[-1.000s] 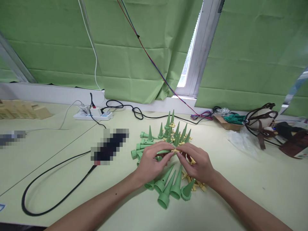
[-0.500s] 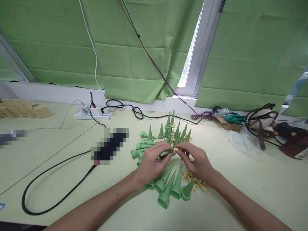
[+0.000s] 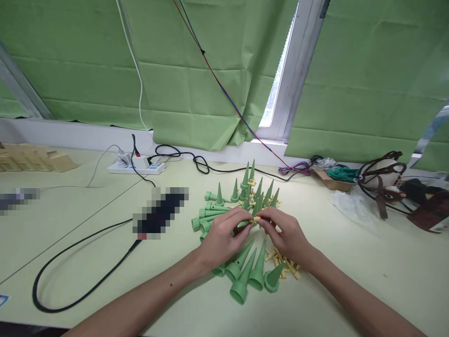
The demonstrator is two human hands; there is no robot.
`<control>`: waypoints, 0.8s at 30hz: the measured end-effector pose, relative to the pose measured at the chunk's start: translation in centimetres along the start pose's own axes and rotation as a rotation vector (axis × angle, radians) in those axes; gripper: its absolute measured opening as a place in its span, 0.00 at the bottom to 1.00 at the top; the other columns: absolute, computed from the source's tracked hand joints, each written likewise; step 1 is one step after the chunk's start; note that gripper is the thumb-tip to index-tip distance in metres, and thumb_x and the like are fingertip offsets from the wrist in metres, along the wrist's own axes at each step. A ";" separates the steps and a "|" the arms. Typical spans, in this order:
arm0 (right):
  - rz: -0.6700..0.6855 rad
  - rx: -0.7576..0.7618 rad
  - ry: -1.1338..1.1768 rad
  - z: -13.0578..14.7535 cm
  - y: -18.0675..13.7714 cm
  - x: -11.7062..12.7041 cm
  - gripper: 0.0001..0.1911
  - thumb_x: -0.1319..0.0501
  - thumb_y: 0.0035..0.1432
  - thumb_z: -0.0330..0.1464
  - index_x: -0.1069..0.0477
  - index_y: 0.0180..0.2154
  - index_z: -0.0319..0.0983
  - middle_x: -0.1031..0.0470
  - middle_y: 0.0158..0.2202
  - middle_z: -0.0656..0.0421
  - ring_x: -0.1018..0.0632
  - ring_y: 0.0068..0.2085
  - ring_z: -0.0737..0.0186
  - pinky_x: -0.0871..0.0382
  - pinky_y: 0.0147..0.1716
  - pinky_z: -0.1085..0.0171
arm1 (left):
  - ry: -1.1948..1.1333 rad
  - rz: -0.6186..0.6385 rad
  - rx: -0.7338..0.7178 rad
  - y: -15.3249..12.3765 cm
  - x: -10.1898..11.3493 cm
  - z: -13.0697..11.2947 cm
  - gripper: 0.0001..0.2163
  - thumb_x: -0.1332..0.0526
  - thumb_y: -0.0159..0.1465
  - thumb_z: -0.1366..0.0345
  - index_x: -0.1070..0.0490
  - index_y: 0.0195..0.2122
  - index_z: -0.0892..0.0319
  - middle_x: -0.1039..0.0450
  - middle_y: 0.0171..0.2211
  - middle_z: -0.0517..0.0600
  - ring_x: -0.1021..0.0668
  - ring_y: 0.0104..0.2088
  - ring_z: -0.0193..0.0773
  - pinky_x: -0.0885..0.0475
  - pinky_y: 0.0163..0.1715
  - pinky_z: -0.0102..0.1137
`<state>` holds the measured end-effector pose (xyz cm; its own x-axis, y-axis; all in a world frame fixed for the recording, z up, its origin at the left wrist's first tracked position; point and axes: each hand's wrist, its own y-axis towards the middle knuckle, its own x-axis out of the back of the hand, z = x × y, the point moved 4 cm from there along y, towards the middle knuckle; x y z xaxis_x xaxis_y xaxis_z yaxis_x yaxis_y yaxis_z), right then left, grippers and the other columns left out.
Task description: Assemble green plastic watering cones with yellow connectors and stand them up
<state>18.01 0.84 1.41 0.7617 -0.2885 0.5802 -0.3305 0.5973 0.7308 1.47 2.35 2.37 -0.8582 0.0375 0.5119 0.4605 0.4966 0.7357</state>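
My left hand (image 3: 224, 234) is closed around a green plastic cone spike (image 3: 243, 224), mostly hidden by the fingers. My right hand (image 3: 286, 233) pinches a small yellow plastic fitting (image 3: 257, 219) between thumb and fingertips. The fitting touches the cone spike, or very nearly so; I cannot tell whether it sits in it. Below the hands lie several green cone spikes (image 3: 257, 276) with hollow round ends. Loose yellow fittings (image 3: 289, 269) are heaped under my right wrist. Beyond the hands, more cone spikes (image 3: 219, 196) stand upright among yellow fittings.
A blurred dark device (image 3: 161, 213) with a black cable lies on the table (image 3: 105, 252) to the left. Behind it is a white power strip (image 3: 136, 167). At the back right are a cardboard box (image 3: 331, 180), a clear plastic bag (image 3: 352, 208) and a handbag (image 3: 380, 175).
Both hands stay almost in place, fingertips together. The green cone spike in my left hand has shifted slightly, and the piles around look the same.
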 end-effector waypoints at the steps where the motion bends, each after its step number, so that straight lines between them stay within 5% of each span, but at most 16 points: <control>1: 0.003 -0.002 -0.002 0.0 0.0 0.0 0.05 0.45 0.69 0.28 0.31 0.43 0.40 0.25 0.34 0.56 0.24 0.34 0.61 0.31 0.33 0.65 | -0.002 0.005 0.008 0.0 0.0 0.0 0.05 0.41 0.67 0.74 0.28 0.42 0.60 0.24 0.38 0.51 0.22 0.38 0.36 0.26 0.34 0.28; 12: 0.029 -0.056 -0.031 -0.8 -0.1 -0.2 0.08 0.45 0.69 0.30 0.32 0.36 0.39 0.28 0.29 0.59 0.28 0.29 0.65 0.37 0.29 0.67 | -0.031 0.063 0.089 -0.2 -0.3 0.3 0.05 0.42 0.69 0.71 0.28 0.44 0.59 0.24 0.38 0.49 0.24 0.35 0.33 0.28 0.31 0.26; 24: 0.081 -0.142 -0.058 -1.4 -0.2 -0.6 0.21 0.48 0.71 0.35 0.47 0.24 0.40 0.46 0.20 0.66 0.42 0.22 0.68 0.48 0.24 0.66 | -0.032 0.113 0.086 -0.4 -0.5 0.5 0.07 0.43 0.69 0.72 0.29 0.46 0.58 0.24 0.39 0.49 0.24 0.37 0.34 0.28 0.36 0.28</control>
<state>18.38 1.92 0.37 0.7008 -0.2759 0.6578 -0.3041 0.7186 0.6254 1.61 2.53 1.60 -0.8094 0.1245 0.5739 0.5348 0.5597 0.6330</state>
